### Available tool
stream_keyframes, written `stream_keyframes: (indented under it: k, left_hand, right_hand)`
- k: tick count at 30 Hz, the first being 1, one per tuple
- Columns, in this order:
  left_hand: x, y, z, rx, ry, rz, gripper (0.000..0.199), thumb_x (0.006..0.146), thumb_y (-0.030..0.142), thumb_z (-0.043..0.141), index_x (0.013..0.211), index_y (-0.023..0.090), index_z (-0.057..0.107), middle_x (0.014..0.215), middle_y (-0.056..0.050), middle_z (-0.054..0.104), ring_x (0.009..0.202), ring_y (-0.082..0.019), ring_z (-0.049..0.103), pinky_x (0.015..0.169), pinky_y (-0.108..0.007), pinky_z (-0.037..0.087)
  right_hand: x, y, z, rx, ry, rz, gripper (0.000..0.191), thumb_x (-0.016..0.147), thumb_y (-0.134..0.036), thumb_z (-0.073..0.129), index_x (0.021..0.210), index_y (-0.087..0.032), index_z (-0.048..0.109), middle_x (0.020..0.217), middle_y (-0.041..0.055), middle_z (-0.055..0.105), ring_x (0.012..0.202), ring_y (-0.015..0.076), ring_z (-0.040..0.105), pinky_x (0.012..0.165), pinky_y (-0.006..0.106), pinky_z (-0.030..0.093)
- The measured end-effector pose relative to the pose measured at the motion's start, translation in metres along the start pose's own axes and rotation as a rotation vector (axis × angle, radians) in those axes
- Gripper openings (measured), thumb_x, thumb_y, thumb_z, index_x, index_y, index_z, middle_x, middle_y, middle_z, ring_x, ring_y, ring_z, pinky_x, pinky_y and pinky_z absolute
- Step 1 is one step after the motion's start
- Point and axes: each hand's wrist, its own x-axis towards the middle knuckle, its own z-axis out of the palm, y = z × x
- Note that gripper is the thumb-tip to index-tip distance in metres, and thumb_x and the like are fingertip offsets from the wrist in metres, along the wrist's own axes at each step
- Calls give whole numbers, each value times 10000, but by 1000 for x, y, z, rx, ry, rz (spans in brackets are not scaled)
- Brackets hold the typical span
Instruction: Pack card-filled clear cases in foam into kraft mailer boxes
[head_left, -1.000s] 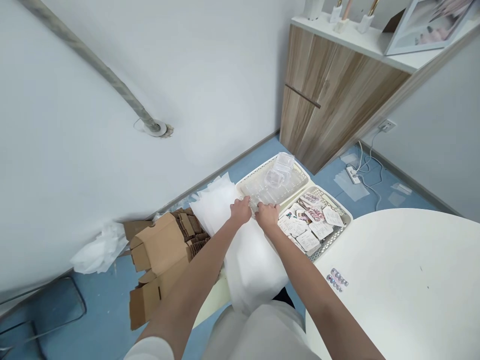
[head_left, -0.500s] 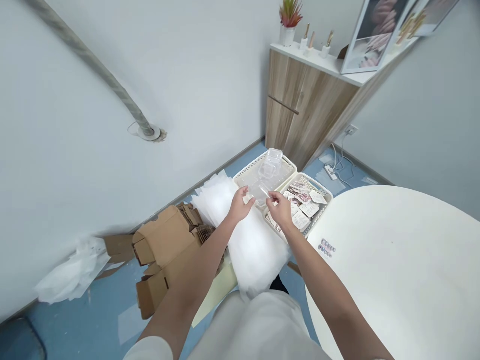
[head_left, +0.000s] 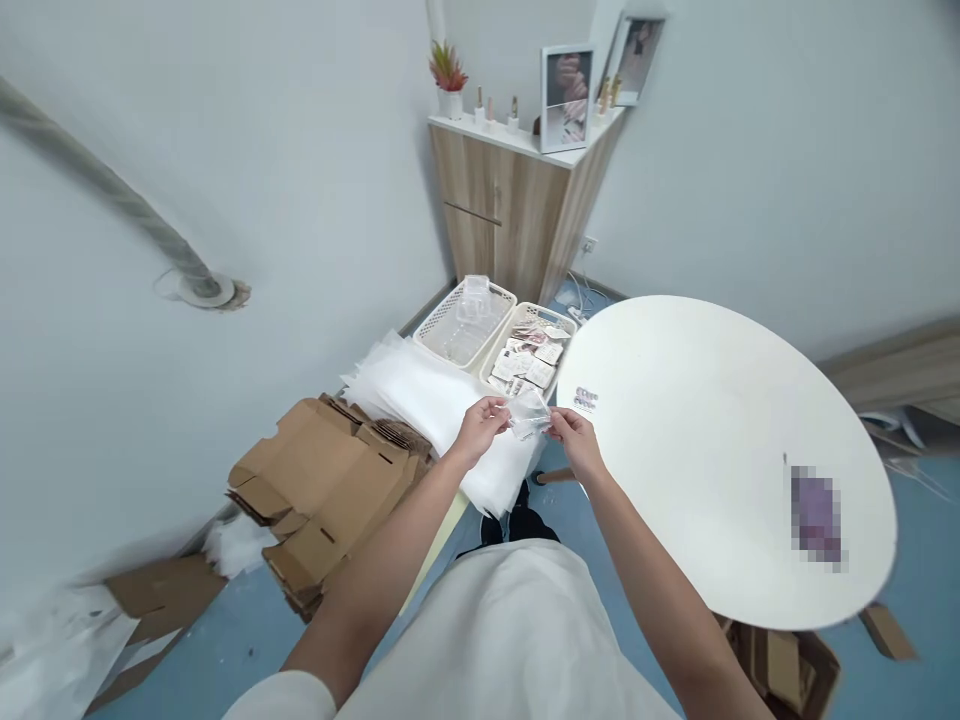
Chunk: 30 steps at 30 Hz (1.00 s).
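Midway between both hands, a clear plastic piece (head_left: 529, 416) spans side to side, the left hand (head_left: 481, 430) and right hand (head_left: 576, 441) pinching opposite ends; the right is nearer the white table's (head_left: 690, 450) left edge.

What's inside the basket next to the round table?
The basket holds a loose pile of mostly white cards, with pinkish patches showing. Whatever lies beneath the top layer is covered.

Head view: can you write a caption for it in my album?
Left hand and right hand hold a clear plastic piece between them, near a round white table.
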Motion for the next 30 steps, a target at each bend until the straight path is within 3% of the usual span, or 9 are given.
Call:
stream_keyframes:
  k: [5,11,15,18,22,27,30]
  left_hand:
    - [-18,-10,36,-34,-89,-79,368,605,342,689,888,157,543,692,-1,599,606,-95,576,664,-273,452]
    - [-37,-34,100,-55,-178,-187,323,619,308,684,845,171,497,730,-13,619,658,-115,606,670,-270,451]
    - [-48,-59,149,19,-236,-254,296,616,283,684,797,163,483,760,-40,624,730,-143,620,664,-252,422]
    - [-54,-77,185,126,-307,-269,285,617,292,681,785,159,493,770,-49,621,774,-159,612,659,-248,402]
    - [-58,-94,225,274,-379,-235,318,611,326,685,829,157,528,821,-56,604,802,-158,577,673,-259,402]
    - [-50,-98,258,376,-271,-147,497,628,403,670,1040,176,510,1098,-109,520,911,-169,538,741,-277,402]
    - [-45,-96,273,385,-377,-205,509,671,434,624,1108,208,497,1068,-95,547,885,-166,553,727,-284,410]
  right_hand:
    - [-45,13,-31,156,74,78,395,690,-519,538,944,-218,573,883,36,626,731,161,608,705,318,452]
    - [-84,34,-64,303,239,15,488,553,-360,706,961,-247,462,872,2,591,739,152,608,659,295,464]
    - [-99,40,-108,324,416,-27,391,571,-348,679,873,-221,466,831,-10,556,710,142,606,672,311,476]
    - [-107,42,-149,308,480,-45,326,596,-369,652,825,-208,485,802,-15,528,698,128,586,696,325,489]
    - [-112,43,-202,313,507,-51,280,620,-362,633,826,-224,504,797,-24,502,683,108,550,729,342,499]
    - [-110,45,-257,251,454,-62,292,659,-408,590,881,-224,543,840,1,524,702,114,539,731,350,498]
    - [-108,46,-283,208,383,-50,335,657,-436,591,905,-212,571,884,22,552,708,119,536,733,354,491]
